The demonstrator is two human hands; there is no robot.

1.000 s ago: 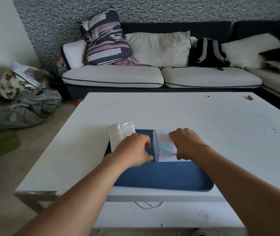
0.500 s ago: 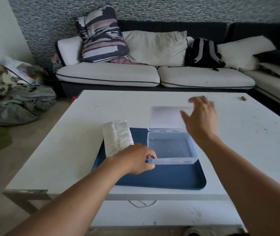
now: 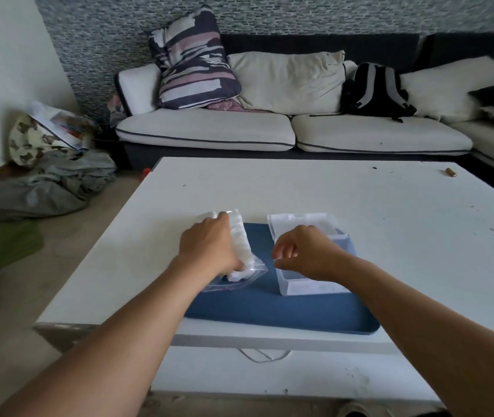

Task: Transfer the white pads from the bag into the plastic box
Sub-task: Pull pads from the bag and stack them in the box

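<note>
A clear plastic bag of white pads point(image 3: 242, 239) lies at the left end of the blue tray point(image 3: 269, 310), partly on the white table. My left hand point(image 3: 209, 251) grips the bag from its left side and covers much of it. The clear plastic box point(image 3: 314, 286) stands open on the tray to the right, its lid point(image 3: 296, 220) folded back behind it. My right hand point(image 3: 305, 255) hovers over the box's left part with fingers loosely curled, holding nothing. It hides most of the box's inside.
The white table point(image 3: 360, 206) carries a small brown object point(image 3: 450, 172) near its far right corner. Beyond it stands a sofa point(image 3: 209, 130) with cushions and a black backpack point(image 3: 375, 88). Clothes and bags point(image 3: 53, 176) lie on the floor at left.
My left hand has left the box's corner and taken hold of the pad bag. My right hand has come back from the opened lid to above the box's near left.
</note>
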